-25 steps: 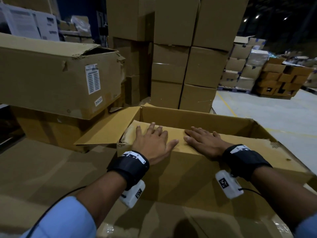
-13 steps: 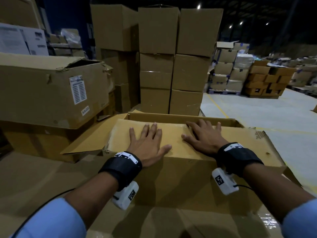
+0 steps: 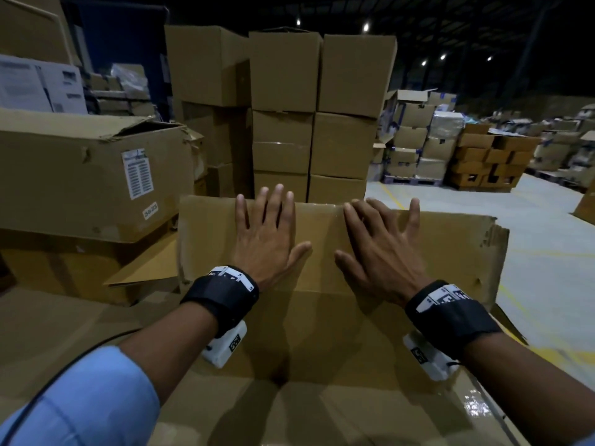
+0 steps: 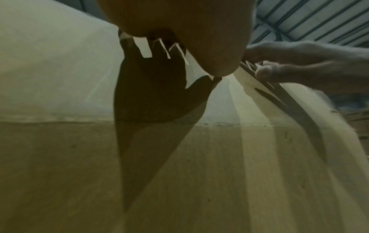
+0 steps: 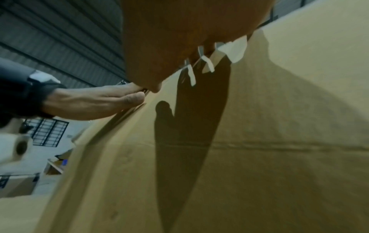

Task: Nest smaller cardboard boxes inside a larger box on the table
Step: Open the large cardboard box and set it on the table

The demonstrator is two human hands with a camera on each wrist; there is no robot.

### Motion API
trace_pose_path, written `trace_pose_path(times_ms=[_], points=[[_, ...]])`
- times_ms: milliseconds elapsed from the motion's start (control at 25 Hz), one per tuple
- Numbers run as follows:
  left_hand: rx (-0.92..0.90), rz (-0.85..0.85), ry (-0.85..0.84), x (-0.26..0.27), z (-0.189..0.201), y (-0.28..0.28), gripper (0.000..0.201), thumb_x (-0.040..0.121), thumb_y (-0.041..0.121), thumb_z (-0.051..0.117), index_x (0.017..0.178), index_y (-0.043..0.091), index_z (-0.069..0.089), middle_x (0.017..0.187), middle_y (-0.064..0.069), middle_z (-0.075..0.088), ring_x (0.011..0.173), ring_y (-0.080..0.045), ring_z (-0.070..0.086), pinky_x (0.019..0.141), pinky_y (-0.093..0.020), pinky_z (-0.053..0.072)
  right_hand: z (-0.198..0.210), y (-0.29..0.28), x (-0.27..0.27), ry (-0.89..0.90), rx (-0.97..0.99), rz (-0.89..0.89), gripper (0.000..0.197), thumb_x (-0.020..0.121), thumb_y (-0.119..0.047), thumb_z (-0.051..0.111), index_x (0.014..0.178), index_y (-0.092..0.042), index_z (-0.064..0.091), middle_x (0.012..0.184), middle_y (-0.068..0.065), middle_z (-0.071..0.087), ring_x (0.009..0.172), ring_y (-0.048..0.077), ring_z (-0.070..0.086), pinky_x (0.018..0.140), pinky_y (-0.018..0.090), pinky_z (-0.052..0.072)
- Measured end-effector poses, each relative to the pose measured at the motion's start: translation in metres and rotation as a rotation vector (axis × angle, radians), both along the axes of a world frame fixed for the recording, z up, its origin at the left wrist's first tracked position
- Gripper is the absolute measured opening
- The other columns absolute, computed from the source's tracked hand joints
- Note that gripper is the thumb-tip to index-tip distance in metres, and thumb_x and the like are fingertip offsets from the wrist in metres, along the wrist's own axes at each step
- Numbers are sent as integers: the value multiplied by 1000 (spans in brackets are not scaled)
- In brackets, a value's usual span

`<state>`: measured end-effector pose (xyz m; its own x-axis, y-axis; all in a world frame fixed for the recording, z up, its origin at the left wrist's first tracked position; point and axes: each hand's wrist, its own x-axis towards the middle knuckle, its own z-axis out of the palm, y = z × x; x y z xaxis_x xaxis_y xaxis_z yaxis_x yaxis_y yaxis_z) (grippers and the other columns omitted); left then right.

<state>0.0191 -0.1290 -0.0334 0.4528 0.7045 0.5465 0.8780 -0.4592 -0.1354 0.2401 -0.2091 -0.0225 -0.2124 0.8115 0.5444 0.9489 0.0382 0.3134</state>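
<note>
A large brown cardboard box [image 3: 322, 342] stands right in front of me. Its long flap [image 3: 457, 252] rises nearly upright. My left hand [image 3: 267, 239] lies flat on the flap with straight, spread fingers whose tips reach past the top edge. My right hand [image 3: 383, 252] presses flat beside it, fingers spread too. The left wrist view shows the left palm [image 4: 179, 23] against the flap [image 4: 60, 71] and the right hand [image 4: 299, 66] alongside. The right wrist view shows the right palm [image 5: 179, 31] on the cardboard [image 5: 299, 94] and the left hand [image 5: 89, 102]. The box's inside is hidden.
A big labelled carton [image 3: 90, 175] sits on another box at the left, and a side flap [image 3: 145, 268] sticks out toward it. Tall stacked cartons [image 3: 283, 107] stand just behind. Pallets of boxes [image 3: 483, 156] line the far right across grey floor [image 3: 541, 239].
The flap under both hands has swung from lying flat over the box to nearly upright. Both hands slid up it toward its top edge, still flat.
</note>
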Motion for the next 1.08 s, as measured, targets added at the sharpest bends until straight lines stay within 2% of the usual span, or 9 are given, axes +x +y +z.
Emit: trace_pose_path(times_ms=[120, 240, 320, 480, 600, 680, 760, 920, 1080], points=[[110, -23, -6, -10, -1, -18, 97, 85, 73, 31, 154, 8, 9, 159, -19, 19, 147, -40, 17, 116, -66, 5, 6, -19, -14, 14, 98, -21, 85, 92, -66, 40, 154, -11, 23, 138, 14, 41, 129, 33, 39, 109, 76, 8], [181, -39, -1, -24, -4, -37, 99, 83, 70, 43, 154, 9, 10, 156, -17, 19, 144, -38, 20, 115, -66, 9, 10, -39, -30, 3, 137, -68, 76, 90, -60, 50, 146, -12, 36, 124, 15, 48, 118, 32, 48, 110, 73, 13], [196, -51, 37, -40, -5, -53, 98, 84, 70, 46, 155, 11, 11, 156, -15, 20, 143, -36, 22, 115, -61, 14, 8, -54, -44, 24, 162, -74, 64, 89, -56, 54, 137, -14, 45, 124, 13, 50, 120, 31, 49, 110, 74, 11], [164, -101, 63, -66, 1, -90, 80, 93, 68, 28, 152, 14, 24, 149, -15, 40, 135, -34, 38, 107, -53, 29, -9, -88, -64, 92, 167, -97, 57, 93, -54, 45, 133, -14, 48, 135, 11, 54, 136, 29, 44, 111, 72, 11], [47, -144, 52, -73, 1, -126, 80, 95, 67, 12, 148, 12, 36, 144, -17, 49, 130, -34, 46, 105, -53, 35, -25, -113, -76, 141, 211, -76, 50, 97, -51, 40, 124, -12, 56, 126, 12, 63, 133, 29, 50, 112, 67, 20], [-72, -126, 91, -73, -2, -145, 89, 92, 70, -2, 150, 11, 33, 153, -17, 40, 138, -35, 40, 110, -54, 33, -36, -127, -80, 153, 195, -62, 50, 100, -50, 33, 119, -12, 60, 123, 12, 67, 130, 30, 53, 111, 64, 26], [-191, -115, 134, -74, -10, -153, 94, 88, 72, -7, 155, 12, 22, 161, -14, 24, 147, -33, 27, 117, -54, 24, -45, -134, -81, 163, 101, -79, 62, 102, -54, 19, 121, -14, 62, 129, 10, 65, 131, 29, 53, 110, 61, 31], [-338, -132, 202, -75, -36, -140, 93, 88, 75, 0, 157, 12, 10, 166, -10, 6, 152, -30, 8, 120, -55, 13, -65, -136, -70, 337, -199, -116, 92, 91, -68, -11, 142, -19, 49, 155, 5, 41, 145, 24, 33, 113, 57, 29], [-359, -101, 244, -78, -63, -114, 91, 93, 73, 19, 157, 13, -1, 165, -9, -12, 151, -31, -14, 120, -58, 0, -84, -131, -60, 307, -338, -171, 82, 89, -64, -3, 152, -21, 28, 164, 6, 19, 151, 26, 15, 118, 57, 19]])
